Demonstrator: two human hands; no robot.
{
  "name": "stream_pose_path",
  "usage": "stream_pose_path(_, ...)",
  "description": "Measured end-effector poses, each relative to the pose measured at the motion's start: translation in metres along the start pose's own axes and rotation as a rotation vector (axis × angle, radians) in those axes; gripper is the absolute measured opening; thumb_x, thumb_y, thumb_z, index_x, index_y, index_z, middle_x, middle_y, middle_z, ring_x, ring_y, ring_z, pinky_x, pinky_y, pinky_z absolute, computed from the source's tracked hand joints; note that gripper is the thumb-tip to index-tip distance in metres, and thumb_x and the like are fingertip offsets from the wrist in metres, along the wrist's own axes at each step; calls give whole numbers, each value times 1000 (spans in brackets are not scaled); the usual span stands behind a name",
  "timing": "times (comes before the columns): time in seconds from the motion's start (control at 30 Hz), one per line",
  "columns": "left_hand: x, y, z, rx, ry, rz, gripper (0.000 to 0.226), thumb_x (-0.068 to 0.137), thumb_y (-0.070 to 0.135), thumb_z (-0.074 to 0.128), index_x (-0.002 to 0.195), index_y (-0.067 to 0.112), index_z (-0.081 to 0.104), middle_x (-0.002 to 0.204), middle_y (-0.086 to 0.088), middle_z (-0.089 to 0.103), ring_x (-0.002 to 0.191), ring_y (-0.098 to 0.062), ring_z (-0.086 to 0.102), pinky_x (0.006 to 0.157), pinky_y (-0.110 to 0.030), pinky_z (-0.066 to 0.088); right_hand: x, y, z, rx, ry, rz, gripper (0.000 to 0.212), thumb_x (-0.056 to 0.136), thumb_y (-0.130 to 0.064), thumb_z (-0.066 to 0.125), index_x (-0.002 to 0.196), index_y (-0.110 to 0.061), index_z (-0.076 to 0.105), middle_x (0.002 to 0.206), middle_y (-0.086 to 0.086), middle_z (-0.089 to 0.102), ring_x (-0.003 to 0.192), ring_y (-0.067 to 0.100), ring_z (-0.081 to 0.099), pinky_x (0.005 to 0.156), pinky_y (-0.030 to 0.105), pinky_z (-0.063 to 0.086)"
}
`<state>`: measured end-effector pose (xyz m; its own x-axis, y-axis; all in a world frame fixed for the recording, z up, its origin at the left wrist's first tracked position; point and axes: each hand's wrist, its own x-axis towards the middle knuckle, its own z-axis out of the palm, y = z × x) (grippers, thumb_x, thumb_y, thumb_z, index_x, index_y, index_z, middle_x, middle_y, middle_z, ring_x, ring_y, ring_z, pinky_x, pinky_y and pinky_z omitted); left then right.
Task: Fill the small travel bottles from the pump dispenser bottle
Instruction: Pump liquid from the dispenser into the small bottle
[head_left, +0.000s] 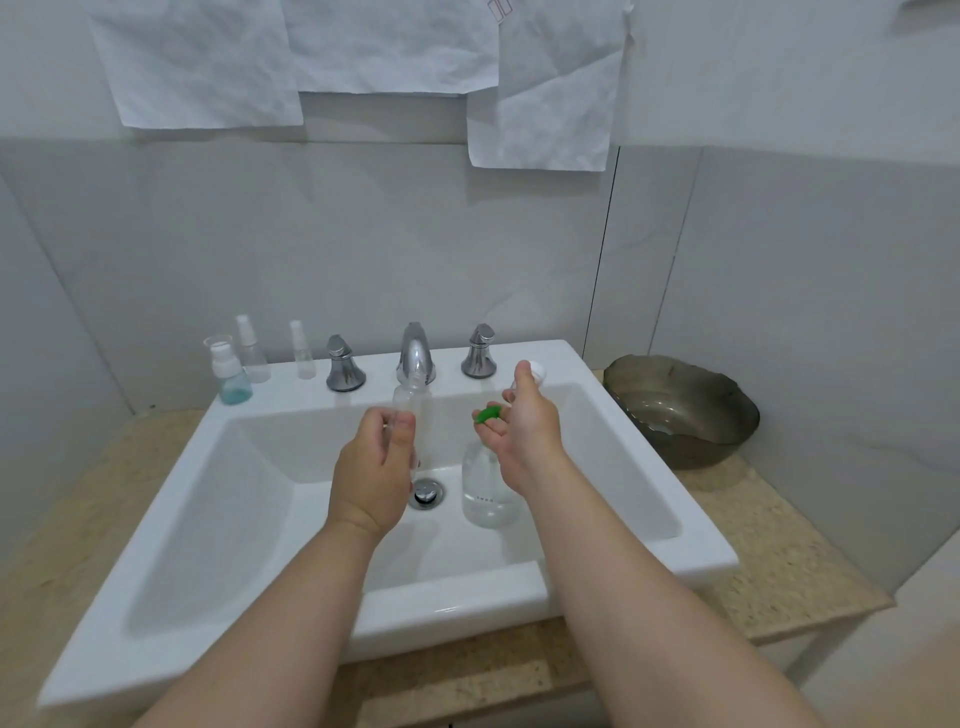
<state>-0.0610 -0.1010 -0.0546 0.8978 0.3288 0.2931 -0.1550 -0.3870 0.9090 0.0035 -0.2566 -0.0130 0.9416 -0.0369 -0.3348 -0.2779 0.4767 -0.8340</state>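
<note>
My left hand grips a small clear travel bottle upright over the white sink, its open mouth just below the faucet spout. The clear pump dispenser bottle stands in the basin beside the drain. Above it, my right hand holds a green cap in its curled lower fingers. Its index finger and thumb reach up to the dispenser's white pump head. Three more small bottles stand on the sink's back ledge at the left: one with blue liquid and two clear spray bottles.
A chrome faucet with two handles stands on the back ledge. The drain is in the middle of the basin. A dark glass bowl rests on the beige counter to the right. Paper sheets hang on the wall.
</note>
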Motion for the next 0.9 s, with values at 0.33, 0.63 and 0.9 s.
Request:
stream_pose_path(0.33,2,-3,5,71,-125,-25,31,103,55,46,94,26,55,70,0,68,60,-20,60,74,-47,56,1,-20,-18,-366,159,-16,50,100,-58,45,113,-11,59,109,5,63,85,26,68,68,36,55)
stream_pose_path(0.63,9,-9,11,152,-207,-55,29,106,49,46,91,25,52,72,-1,69,60,-19,61,71,-42,51,29,-27,-35,-380,246,-209,37,88,-25,72,82,6,53,82,3,43,76,22,38,68,32,33)
stream_pose_path(0.9,17,-13,17,149,-202,-74,33,106,53,44,95,23,54,75,-2,70,61,-15,60,72,-41,51,80,-34,-23,-620,314,-398,31,83,-26,72,112,-22,63,102,-5,69,93,21,63,83,36,55)
